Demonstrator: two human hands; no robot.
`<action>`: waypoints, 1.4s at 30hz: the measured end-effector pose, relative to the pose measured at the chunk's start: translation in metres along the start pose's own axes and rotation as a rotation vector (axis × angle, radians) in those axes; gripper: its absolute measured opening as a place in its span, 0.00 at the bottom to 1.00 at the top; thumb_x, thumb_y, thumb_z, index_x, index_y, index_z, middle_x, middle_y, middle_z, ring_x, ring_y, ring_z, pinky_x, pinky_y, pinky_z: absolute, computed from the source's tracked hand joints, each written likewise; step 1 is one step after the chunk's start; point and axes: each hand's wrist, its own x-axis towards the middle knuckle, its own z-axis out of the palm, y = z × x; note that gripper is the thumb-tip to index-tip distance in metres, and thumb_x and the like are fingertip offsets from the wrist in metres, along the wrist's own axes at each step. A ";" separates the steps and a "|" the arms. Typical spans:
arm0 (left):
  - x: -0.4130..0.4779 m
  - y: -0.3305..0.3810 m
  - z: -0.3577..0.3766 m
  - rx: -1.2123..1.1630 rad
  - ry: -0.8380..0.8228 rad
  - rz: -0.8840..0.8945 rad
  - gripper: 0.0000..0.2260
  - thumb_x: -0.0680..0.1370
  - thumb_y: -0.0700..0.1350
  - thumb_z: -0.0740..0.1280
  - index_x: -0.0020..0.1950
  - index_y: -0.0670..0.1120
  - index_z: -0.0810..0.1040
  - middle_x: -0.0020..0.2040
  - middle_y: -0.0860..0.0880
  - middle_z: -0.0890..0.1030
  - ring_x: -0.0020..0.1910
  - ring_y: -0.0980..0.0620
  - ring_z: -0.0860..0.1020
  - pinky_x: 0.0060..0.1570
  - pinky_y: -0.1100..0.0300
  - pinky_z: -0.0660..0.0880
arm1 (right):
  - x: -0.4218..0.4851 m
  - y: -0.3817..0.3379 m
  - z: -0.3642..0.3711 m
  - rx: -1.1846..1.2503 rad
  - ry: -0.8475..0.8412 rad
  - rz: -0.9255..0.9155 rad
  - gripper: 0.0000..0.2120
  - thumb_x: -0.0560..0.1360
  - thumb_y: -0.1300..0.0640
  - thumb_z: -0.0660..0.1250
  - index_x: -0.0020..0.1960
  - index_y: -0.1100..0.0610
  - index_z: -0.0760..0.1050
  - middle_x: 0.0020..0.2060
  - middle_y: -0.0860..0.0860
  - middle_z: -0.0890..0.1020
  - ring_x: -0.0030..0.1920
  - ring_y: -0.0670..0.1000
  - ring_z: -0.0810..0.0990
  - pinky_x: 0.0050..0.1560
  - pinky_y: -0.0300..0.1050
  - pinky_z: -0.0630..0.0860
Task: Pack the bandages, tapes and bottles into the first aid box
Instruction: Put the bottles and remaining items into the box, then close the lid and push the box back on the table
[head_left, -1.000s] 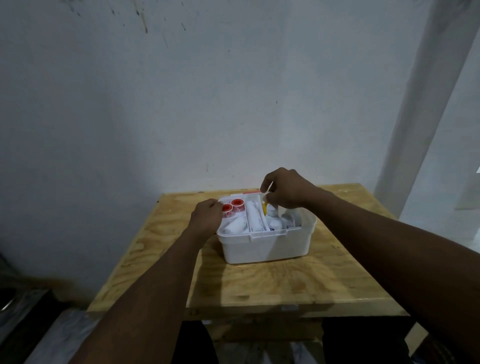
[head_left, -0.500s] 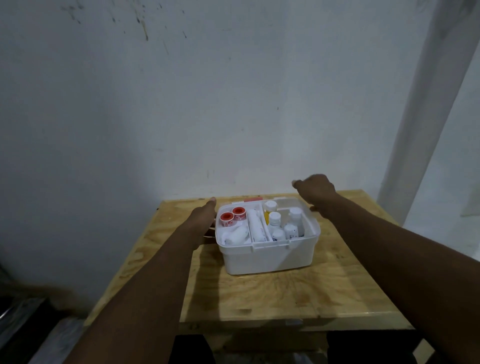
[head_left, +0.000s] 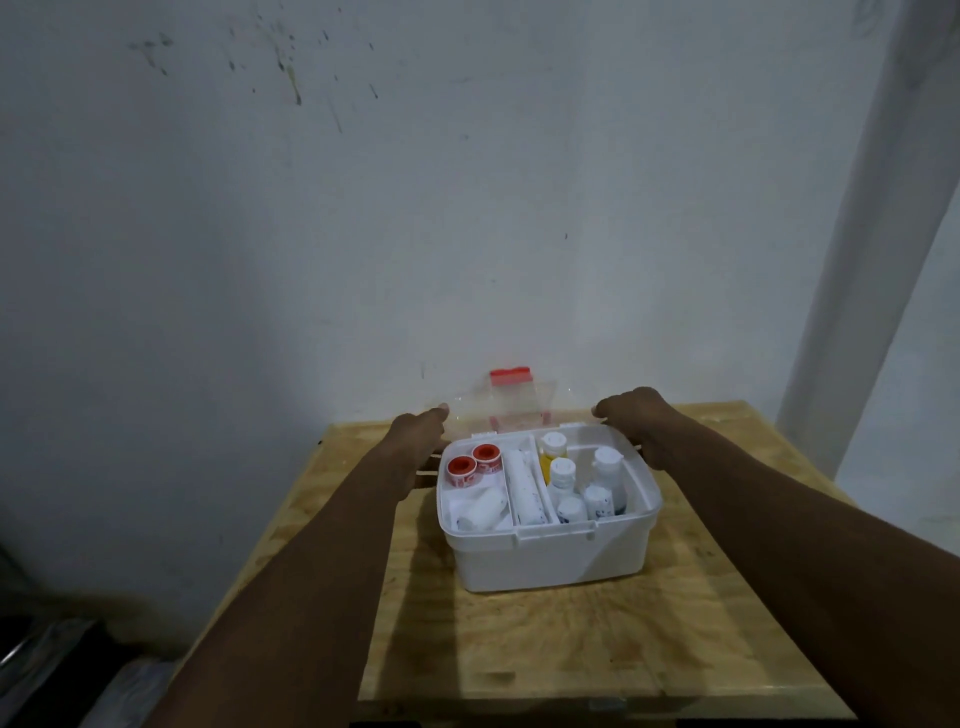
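The white first aid box (head_left: 550, 564) stands open on the wooden table (head_left: 571, 639). Its left compartment holds two red-topped tape rolls (head_left: 462, 466) and a white bandage roll (head_left: 487, 506). Another bandage roll (head_left: 523, 488) fills the middle slot. Several white-capped bottles (head_left: 562, 472) stand in the right compartment, one of them yellow (head_left: 551, 447). The clear lid (head_left: 514, 410) with a red latch is tilted up behind the box. My left hand (head_left: 418, 434) grips the lid's left edge and my right hand (head_left: 641, 418) grips its right edge.
A white wall rises right behind the table, close to the lid. A white pillar (head_left: 872, 234) stands at the right. Dark clutter (head_left: 47, 660) lies on the floor at the lower left, below the table's left edge.
My right hand left the bottles and my left hand left the box's rim. Both moved to the back and took the clear lid, which now stands raised behind the box.
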 end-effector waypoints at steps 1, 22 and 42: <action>0.001 0.002 0.000 -0.008 0.004 0.012 0.20 0.83 0.56 0.59 0.63 0.41 0.75 0.52 0.41 0.82 0.50 0.42 0.82 0.54 0.47 0.78 | 0.001 -0.001 0.000 0.003 -0.002 -0.007 0.13 0.75 0.62 0.67 0.55 0.70 0.76 0.43 0.62 0.79 0.35 0.57 0.75 0.38 0.48 0.73; -0.034 0.022 -0.015 -0.108 0.089 0.131 0.22 0.84 0.61 0.52 0.58 0.46 0.77 0.59 0.45 0.81 0.59 0.41 0.80 0.66 0.43 0.75 | -0.034 -0.013 -0.041 0.148 -0.019 -0.160 0.17 0.69 0.57 0.62 0.52 0.60 0.83 0.48 0.53 0.87 0.44 0.52 0.82 0.43 0.47 0.72; -0.066 -0.009 -0.022 0.011 0.097 0.128 0.18 0.82 0.53 0.64 0.50 0.40 0.84 0.49 0.45 0.86 0.51 0.44 0.83 0.62 0.44 0.77 | -0.058 0.037 -0.049 0.048 -0.029 -0.329 0.08 0.74 0.59 0.69 0.47 0.65 0.82 0.47 0.55 0.85 0.40 0.51 0.83 0.42 0.49 0.76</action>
